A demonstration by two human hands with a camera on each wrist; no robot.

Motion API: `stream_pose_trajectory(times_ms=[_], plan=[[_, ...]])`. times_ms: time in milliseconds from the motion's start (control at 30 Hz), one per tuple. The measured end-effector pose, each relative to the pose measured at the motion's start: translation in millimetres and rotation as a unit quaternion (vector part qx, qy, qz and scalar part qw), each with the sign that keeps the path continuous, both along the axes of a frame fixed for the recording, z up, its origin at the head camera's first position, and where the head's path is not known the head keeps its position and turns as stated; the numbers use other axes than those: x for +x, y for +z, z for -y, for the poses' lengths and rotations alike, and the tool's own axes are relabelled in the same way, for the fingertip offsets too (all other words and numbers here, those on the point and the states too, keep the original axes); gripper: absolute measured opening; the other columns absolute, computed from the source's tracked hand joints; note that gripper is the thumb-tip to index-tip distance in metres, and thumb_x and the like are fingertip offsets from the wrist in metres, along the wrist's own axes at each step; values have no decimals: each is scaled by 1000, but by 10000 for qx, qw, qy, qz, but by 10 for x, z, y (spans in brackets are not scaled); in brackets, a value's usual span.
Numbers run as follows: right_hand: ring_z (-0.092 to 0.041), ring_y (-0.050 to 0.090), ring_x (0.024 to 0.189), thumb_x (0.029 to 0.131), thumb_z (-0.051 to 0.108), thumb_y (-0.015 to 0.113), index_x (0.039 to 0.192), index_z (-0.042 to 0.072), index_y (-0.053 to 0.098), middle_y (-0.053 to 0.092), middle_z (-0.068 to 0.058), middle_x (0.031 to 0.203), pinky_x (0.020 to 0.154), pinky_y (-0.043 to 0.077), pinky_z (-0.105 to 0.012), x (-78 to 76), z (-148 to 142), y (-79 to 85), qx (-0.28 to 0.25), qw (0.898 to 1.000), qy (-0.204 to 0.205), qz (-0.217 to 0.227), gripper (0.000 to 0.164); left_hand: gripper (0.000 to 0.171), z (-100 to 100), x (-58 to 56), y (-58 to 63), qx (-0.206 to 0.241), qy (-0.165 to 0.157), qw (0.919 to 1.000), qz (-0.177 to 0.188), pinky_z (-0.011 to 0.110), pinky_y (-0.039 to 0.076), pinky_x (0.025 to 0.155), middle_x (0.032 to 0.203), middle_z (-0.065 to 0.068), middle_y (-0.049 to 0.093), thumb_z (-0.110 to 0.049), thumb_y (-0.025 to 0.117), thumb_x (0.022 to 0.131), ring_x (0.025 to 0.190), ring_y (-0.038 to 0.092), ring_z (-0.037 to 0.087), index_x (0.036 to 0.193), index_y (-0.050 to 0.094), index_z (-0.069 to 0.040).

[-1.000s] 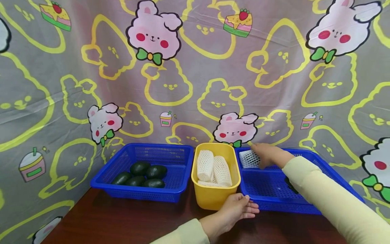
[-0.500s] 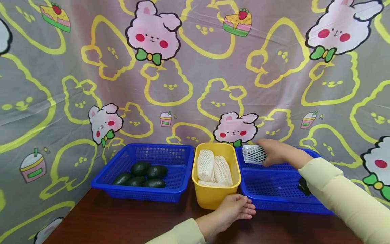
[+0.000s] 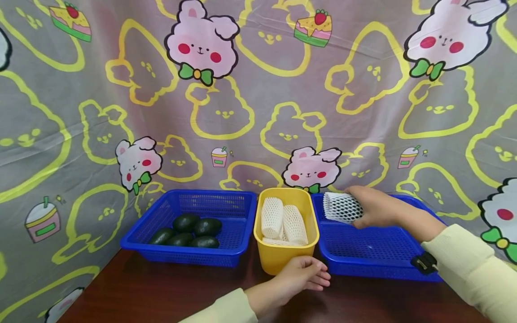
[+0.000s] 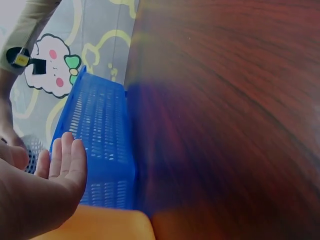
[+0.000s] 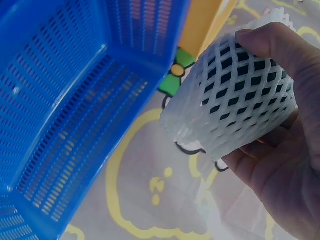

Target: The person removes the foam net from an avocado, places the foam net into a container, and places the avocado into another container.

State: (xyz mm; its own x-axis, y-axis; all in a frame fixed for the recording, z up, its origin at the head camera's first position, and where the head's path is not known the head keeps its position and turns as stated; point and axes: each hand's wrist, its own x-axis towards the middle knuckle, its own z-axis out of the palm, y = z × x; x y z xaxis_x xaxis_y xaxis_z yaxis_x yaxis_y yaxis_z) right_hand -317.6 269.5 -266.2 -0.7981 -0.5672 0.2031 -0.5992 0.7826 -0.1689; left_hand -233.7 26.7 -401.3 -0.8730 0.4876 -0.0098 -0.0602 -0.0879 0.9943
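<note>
My right hand (image 3: 373,207) grips a white foam net sleeve (image 5: 235,95) over the back left part of the right blue basket (image 3: 363,246). Dark green shows through the mesh, so something dark sits inside it. In the right wrist view the thumb lies along one side and the fingers curl under the other. My left hand (image 3: 300,276) is held with relaxed fingers at the front of the yellow bin (image 3: 286,258), its palm turned toward the right in the head view. More white foam net sleeves (image 3: 272,218) lie in that bin.
At the left, another blue basket (image 3: 190,255) holds several dark green avocados (image 3: 208,226). The yellow bin stands between the two baskets on a dark brown wooden table (image 3: 169,287). Behind them hangs a patterned cloth (image 3: 250,148).
The right hand has lifted the net sleeve from the right basket's back left corner and shifted it slightly to the right. The left hand has drifted a little left.
</note>
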Motion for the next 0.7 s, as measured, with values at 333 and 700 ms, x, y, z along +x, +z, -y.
stream_pose_trajectory(times_ms=[333, 700], plan=[[-16, 55, 87, 67, 22, 85, 125, 0, 49, 58, -2, 104, 75, 50, -36, 306, 111, -32, -330, 9993, 47, 159, 71, 25, 293, 35, 68, 88, -66, 9981, -614, 47, 54, 79, 98, 28, 66, -7, 49, 101, 92, 65, 46, 105, 58, 16], [-12, 54, 89, 65, 22, 87, 124, 4, 51, 57, 1, 105, 75, 51, -32, 588, 329, -156, -616, 9977, 280, 45, 71, 24, 643, 80, 89, -565, -250, 9910, -1184, 37, 55, 78, 99, 25, 67, -7, 51, 100, 90, 68, 31, 107, 59, 15]])
